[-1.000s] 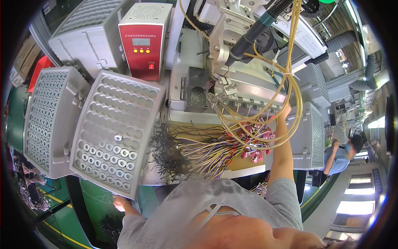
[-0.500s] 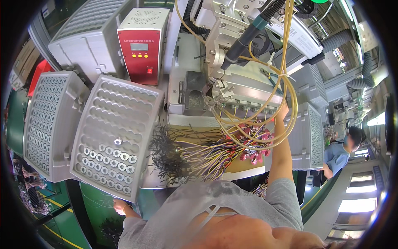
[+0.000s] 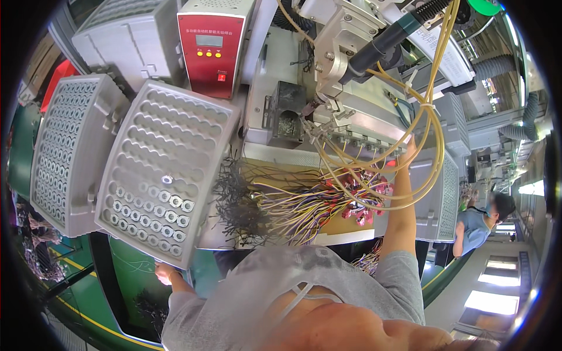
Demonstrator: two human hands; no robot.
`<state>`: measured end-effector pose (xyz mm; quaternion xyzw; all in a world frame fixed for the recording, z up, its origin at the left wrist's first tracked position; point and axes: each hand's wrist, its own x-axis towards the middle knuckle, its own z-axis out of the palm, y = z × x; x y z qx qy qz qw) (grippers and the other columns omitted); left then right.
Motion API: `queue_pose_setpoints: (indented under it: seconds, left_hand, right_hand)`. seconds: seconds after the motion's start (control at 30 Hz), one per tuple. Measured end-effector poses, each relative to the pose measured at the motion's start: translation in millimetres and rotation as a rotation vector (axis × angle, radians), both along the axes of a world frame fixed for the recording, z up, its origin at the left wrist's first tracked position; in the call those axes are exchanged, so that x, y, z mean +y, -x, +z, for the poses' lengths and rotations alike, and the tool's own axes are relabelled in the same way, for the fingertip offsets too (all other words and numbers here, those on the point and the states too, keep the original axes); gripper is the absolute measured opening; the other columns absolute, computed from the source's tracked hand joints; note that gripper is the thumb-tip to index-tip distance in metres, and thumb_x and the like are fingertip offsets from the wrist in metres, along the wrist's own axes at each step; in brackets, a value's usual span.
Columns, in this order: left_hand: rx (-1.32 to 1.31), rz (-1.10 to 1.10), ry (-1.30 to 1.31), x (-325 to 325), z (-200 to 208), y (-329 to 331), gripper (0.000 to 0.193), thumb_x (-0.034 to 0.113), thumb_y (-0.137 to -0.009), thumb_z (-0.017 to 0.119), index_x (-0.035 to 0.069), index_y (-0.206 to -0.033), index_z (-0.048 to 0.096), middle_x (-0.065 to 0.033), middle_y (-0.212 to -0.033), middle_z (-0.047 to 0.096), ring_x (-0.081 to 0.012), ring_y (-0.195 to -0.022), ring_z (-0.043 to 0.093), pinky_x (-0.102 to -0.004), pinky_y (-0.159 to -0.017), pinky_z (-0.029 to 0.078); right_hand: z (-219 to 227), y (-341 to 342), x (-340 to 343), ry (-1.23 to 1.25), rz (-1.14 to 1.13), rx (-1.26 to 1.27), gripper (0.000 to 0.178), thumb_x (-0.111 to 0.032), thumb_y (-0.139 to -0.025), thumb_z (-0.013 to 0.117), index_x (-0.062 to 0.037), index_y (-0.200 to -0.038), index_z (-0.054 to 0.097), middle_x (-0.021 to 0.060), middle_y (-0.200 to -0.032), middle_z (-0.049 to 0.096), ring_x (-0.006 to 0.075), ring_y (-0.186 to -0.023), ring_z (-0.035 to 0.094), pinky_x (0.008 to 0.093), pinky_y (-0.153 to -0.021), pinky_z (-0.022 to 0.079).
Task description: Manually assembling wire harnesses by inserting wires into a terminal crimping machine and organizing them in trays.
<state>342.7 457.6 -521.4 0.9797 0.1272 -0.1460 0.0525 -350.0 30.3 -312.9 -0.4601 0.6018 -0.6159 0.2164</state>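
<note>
My left hand is low at the left, just below the near edge of a grey tray. Its fingers look curled; what they hold, if anything, is too small to make out. Thin pale strands show beside it. Several rings of metal parts sit in the tray's near rows, and one part lies apart. My right hand reaches to the right end of a metal fixture, partly behind looped yellow tubes; its fingers are hidden. Wires with black ends and pink connectors lie between my arms.
A red-fronted control box stands behind the tray. A machine arm with a dark cylinder hangs over the fixture. Another filled tray is at far left. Pliers lie behind the fixture. A person is at right.
The view has shifted, so the machine and control box appear higher and farther right. My right hand stays at the fixture's right end, and my left hand stays below the tray. A red glow now shows near my right hand.
</note>
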Motion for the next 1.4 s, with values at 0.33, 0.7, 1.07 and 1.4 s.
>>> queue_pose_setpoints:
  seconds: [0.33,0.7,1.07,1.4]
  left_hand:
    - [-0.018,0.015,0.005,-4,6,4,0.049,0.044,-0.089,0.037,0.007,-0.093,0.069,-0.0159,-0.093,0.067,-0.0364,-0.087,0.063,-0.0453,-0.077,0.049]
    - [0.010,0.037,0.017,-3,4,2,0.051,0.045,-0.090,0.036,0.005,-0.094,0.068,-0.0159,-0.096,0.066,-0.0360,-0.089,0.062,-0.0450,-0.078,0.049]
    - [-0.008,0.039,0.012,-7,9,4,0.050,0.044,-0.089,0.037,0.006,-0.095,0.068,-0.0155,-0.095,0.066,-0.0355,-0.089,0.063,-0.0446,-0.079,0.049]
    - [0.015,0.021,-0.002,-3,5,1,0.050,0.045,-0.089,0.037,0.006,-0.095,0.069,-0.0150,-0.096,0.067,-0.0353,-0.090,0.063,-0.0444,-0.079,0.049]
  right_hand:
    - [-13,13,-4,0.029,-0.036,0.132,0.043,-0.028,-0.097,0.038,0.0087,-0.104,0.058,0.0104,-0.084,0.062,0.0152,-0.074,0.056,0.0314,-0.066,0.048]
    - [-15,18,-7,0.065,0.004,0.129,0.043,-0.029,-0.097,0.037,0.0088,-0.103,0.058,0.0106,-0.084,0.062,0.0153,-0.076,0.056,0.0309,-0.068,0.047]
    - [-10,14,-6,0.048,-0.008,0.203,0.044,-0.031,-0.097,0.036,0.0066,-0.101,0.058,0.0113,-0.082,0.062,0.0161,-0.071,0.054,0.0296,-0.067,0.047]
    - [-8,10,-7,0.065,-0.059,0.402,0.042,-0.031,-0.097,0.038,0.0058,-0.100,0.059,0.0126,-0.076,0.062,0.0157,-0.068,0.056,0.0308,-0.064,0.048]
